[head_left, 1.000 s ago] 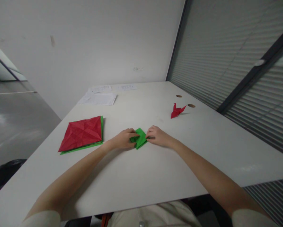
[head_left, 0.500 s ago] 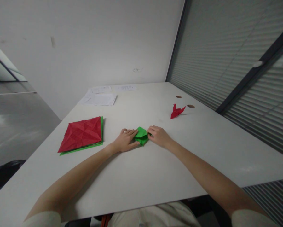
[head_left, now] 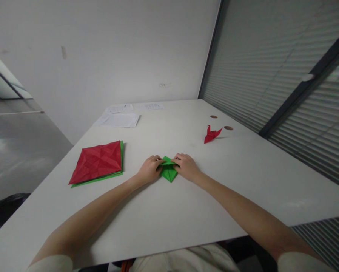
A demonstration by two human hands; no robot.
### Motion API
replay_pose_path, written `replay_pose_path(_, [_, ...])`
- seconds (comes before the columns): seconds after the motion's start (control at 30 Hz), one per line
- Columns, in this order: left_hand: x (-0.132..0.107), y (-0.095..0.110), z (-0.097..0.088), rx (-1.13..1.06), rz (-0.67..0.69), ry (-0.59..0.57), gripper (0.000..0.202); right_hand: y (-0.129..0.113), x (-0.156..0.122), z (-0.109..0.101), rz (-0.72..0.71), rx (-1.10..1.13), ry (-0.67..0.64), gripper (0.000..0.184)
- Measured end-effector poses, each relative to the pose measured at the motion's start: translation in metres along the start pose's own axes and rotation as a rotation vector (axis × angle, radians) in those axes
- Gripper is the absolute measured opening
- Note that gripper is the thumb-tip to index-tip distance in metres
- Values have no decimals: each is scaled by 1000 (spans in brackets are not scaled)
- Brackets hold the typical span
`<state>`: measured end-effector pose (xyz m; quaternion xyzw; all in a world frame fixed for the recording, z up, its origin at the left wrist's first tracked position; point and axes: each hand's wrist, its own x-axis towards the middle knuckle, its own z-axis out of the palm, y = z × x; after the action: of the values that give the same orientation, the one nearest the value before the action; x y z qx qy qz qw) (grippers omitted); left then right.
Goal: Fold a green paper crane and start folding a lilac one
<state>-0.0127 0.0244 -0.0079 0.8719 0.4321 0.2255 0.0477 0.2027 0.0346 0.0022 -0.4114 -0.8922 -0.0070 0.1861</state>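
A piece of green origami paper (head_left: pixel 168 173), folded into a small diamond, rests on the white table between my hands. My left hand (head_left: pixel 151 168) grips its left edge with bent fingers. At the opposite edge, my right hand (head_left: pixel 187 166) pinches the paper between thumb and fingers. A raised flap stretches across the middle from one hand to the other, and a centre crease runs down the lower part. The fingertips hide both side corners.
Creased red paper (head_left: pixel 100 160) lies over green sheets (head_left: pixel 122 156) at the left. A red paper crane (head_left: pixel 212 134) stands at the right, near two round holes in the table (head_left: pixel 186 124). Printed papers (head_left: pixel 121 120) lie at the back left; a blind-covered window (head_left: pixel 271 75) borders the right.
Both hands have shifted on the green paper and now hold its two sides. The left hand has gone from lying flat to gripping. The paper's upper flap is lifted, showing more of the lower point.
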Motion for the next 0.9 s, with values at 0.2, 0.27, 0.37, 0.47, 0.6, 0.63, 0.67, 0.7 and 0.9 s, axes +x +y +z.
replay_pose_path(0.2, [1, 1, 1, -9, -28, -19, 20, -1, 0, 3, 101, 267, 37, 16])
replay_pose_path(0.27, [2, 1, -1, -24, -41, -43, 17, 1, 1, 3, 123, 341, 32, 12])
replay_pose_path(0.37, [3, 2, -3, -52, -136, -56, 16, 3, 3, 4, 158, 413, 41, 13])
replay_pose_path(0.47, [5, 2, -3, -62, -228, -46, 18, 4, 3, 4, 206, 437, 52, 21])
replay_pose_path(0.6, [5, 2, 0, -92, -262, -48, 20, 4, 4, 5, 246, 486, 48, 19])
replay_pose_path(0.63, [6, 1, 0, -108, -271, -50, 20, 5, 4, 5, 251, 501, 50, 19])
replay_pose_path(0.67, [6, 0, 0, -125, -282, -54, 21, 5, 4, 5, 260, 513, 51, 19])
replay_pose_path(0.7, [6, 0, 0, -144, -294, -60, 23, 6, 5, 5, 271, 522, 49, 19])
replay_pose_path(0.9, [8, 0, 0, -155, -351, -148, 32, 7, 5, 6, 314, 534, -18, 18])
